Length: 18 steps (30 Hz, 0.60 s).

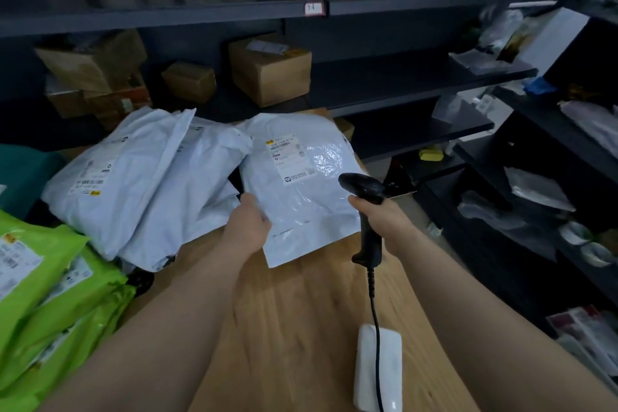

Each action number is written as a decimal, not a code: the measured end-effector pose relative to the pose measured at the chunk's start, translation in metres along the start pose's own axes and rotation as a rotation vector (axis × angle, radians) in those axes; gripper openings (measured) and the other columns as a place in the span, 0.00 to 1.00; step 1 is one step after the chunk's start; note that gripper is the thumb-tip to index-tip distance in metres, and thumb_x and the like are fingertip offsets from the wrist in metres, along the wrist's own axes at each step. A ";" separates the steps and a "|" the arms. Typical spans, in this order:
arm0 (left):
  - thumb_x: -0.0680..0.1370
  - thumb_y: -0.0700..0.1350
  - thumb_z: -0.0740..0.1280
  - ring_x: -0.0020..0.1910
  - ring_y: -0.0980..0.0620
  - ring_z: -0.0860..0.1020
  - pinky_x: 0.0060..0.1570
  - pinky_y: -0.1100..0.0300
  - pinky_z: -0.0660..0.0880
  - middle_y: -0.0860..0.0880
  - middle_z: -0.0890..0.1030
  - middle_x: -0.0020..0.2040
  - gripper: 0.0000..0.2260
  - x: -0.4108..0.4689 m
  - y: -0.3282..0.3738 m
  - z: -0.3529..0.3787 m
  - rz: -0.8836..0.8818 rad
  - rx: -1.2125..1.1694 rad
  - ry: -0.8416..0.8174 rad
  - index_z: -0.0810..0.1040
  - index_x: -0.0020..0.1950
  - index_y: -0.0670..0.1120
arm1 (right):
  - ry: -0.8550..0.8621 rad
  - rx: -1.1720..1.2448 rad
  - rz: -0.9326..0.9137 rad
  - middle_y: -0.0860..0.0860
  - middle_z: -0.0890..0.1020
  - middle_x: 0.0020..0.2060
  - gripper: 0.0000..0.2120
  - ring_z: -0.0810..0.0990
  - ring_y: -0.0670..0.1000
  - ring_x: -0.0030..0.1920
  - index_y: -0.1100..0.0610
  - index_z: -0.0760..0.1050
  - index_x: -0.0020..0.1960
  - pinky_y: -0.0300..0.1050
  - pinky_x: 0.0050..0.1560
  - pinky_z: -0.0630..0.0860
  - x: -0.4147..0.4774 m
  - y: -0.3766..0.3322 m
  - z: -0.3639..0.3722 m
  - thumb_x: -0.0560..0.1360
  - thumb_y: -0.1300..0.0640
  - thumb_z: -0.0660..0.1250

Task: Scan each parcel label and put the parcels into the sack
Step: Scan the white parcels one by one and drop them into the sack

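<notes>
The white parcel [311, 197] lies at the far part of the wooden table [301, 311], with its label [289, 157] facing up and its near corner a little raised. Your left hand [249, 224] pinches this parcel at its left edge: the thumb is on top, and the other fingers seem to be under it, though the view does not show them clearly. Your right hand [384, 221] is curled round the handle of the black scanner [363, 189]. The head of the scanner is above the right part of the parcel and points toward the label. Its cable [376, 328] hangs down and passes over a flat white device [378, 368] which lies on the table near you.

Just beside the parcel, on the left, there is a pile of other white parcels [140, 177], one over the other. Nearer to you on the left lie several green parcels [50, 278] with labels. Behind the table stand dark shelves [401, 77] with cardboard boxes [271, 70].
</notes>
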State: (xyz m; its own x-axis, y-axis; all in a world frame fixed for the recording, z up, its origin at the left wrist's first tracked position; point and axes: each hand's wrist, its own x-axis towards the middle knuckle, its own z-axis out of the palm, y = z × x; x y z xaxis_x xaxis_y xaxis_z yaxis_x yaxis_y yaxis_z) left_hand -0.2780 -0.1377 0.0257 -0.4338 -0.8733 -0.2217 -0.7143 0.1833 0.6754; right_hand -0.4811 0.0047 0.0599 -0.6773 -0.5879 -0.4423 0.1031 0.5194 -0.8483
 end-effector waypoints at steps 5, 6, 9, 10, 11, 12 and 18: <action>0.74 0.49 0.72 0.63 0.43 0.72 0.57 0.55 0.70 0.41 0.69 0.65 0.33 0.002 -0.002 0.003 -0.049 -0.010 0.013 0.59 0.73 0.41 | -0.090 -0.014 0.018 0.52 0.80 0.47 0.16 0.79 0.53 0.49 0.53 0.77 0.54 0.44 0.41 0.73 0.006 0.000 -0.003 0.72 0.45 0.73; 0.73 0.50 0.73 0.63 0.43 0.71 0.56 0.56 0.71 0.40 0.67 0.67 0.35 0.003 -0.002 0.005 -0.060 -0.010 -0.016 0.59 0.73 0.41 | -0.097 -0.021 0.021 0.53 0.80 0.48 0.17 0.79 0.53 0.49 0.53 0.77 0.55 0.44 0.41 0.73 0.006 0.000 -0.004 0.73 0.45 0.72; 0.73 0.42 0.73 0.54 0.45 0.73 0.42 0.61 0.70 0.39 0.72 0.61 0.29 0.004 -0.001 0.008 -0.037 -0.035 -0.023 0.63 0.69 0.40 | -0.105 -0.037 0.028 0.53 0.80 0.48 0.17 0.79 0.53 0.49 0.53 0.77 0.56 0.46 0.45 0.74 0.004 0.001 -0.005 0.73 0.45 0.72; 0.73 0.40 0.72 0.53 0.45 0.73 0.42 0.61 0.69 0.39 0.74 0.60 0.26 0.004 -0.002 0.007 -0.027 -0.045 0.011 0.65 0.68 0.40 | -0.111 -0.036 0.025 0.53 0.80 0.48 0.17 0.79 0.53 0.49 0.53 0.77 0.56 0.46 0.44 0.73 0.004 0.001 -0.005 0.73 0.45 0.72; 0.73 0.38 0.71 0.52 0.46 0.74 0.43 0.61 0.68 0.39 0.76 0.57 0.24 0.003 -0.003 0.005 -0.015 -0.051 0.044 0.67 0.66 0.39 | -0.116 -0.037 0.023 0.53 0.80 0.48 0.16 0.79 0.53 0.49 0.53 0.77 0.56 0.45 0.43 0.73 0.003 0.002 -0.005 0.73 0.45 0.72; 0.73 0.37 0.70 0.49 0.47 0.74 0.43 0.61 0.67 0.40 0.77 0.55 0.22 0.001 -0.004 0.002 0.007 -0.052 0.063 0.68 0.65 0.39 | -0.117 -0.042 0.021 0.53 0.80 0.48 0.16 0.78 0.53 0.48 0.53 0.77 0.55 0.44 0.42 0.73 0.002 0.001 -0.006 0.73 0.45 0.72; 0.71 0.40 0.70 0.39 0.57 0.74 0.36 0.67 0.70 0.52 0.75 0.42 0.23 -0.038 -0.034 -0.028 0.058 0.050 -0.128 0.67 0.64 0.42 | -0.137 -0.015 -0.016 0.50 0.80 0.48 0.16 0.78 0.50 0.49 0.53 0.77 0.55 0.44 0.44 0.71 -0.001 0.001 -0.003 0.73 0.45 0.72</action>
State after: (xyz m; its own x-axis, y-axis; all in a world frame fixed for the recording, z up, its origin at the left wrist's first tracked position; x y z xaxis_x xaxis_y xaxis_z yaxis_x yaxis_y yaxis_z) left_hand -0.2222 -0.1234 0.0310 -0.5392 -0.7966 -0.2734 -0.7113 0.2569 0.6543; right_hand -0.4831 0.0077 0.0606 -0.5728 -0.6750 -0.4650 0.0811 0.5179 -0.8516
